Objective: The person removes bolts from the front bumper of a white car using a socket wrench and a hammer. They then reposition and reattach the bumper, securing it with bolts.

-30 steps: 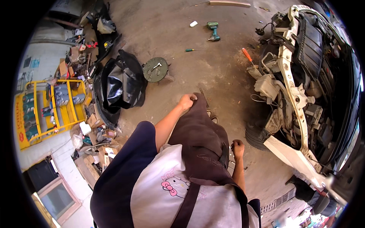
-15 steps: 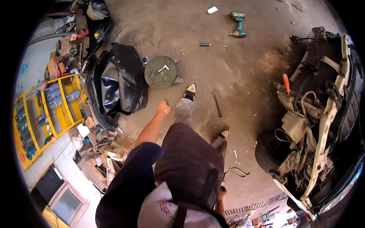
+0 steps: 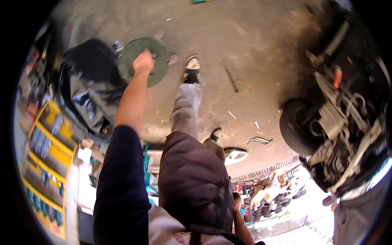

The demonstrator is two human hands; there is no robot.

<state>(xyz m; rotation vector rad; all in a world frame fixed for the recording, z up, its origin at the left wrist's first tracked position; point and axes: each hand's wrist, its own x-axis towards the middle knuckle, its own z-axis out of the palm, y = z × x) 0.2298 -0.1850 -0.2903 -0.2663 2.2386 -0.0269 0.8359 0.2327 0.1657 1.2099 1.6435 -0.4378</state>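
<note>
My left hand (image 3: 143, 61) reaches out over a round green stool (image 3: 158, 72) at the upper left. Its fingers are curled together at the stool's top, and what they grip, if anything, is hidden. A small pale thing (image 3: 153, 55) shows just beside the fingers. Low down by my right hip is my right hand (image 3: 237, 201), partly covered by my dark apron (image 3: 194, 175). Its fingers cannot be made out.
Crumpled black plastic car panels (image 3: 96, 61) lie left of the stool. A yellow rack (image 3: 49, 139) stands beyond them. A long bar (image 3: 231, 79) and a wrench (image 3: 257, 124) lie on the floor. At right are a tyre (image 3: 292, 126) and an opened-up car front (image 3: 332, 118).
My left hand has moved forward from beside my leg to the stool's top. The view has shifted, and the drill and screwdriver have mostly gone out of it.
</note>
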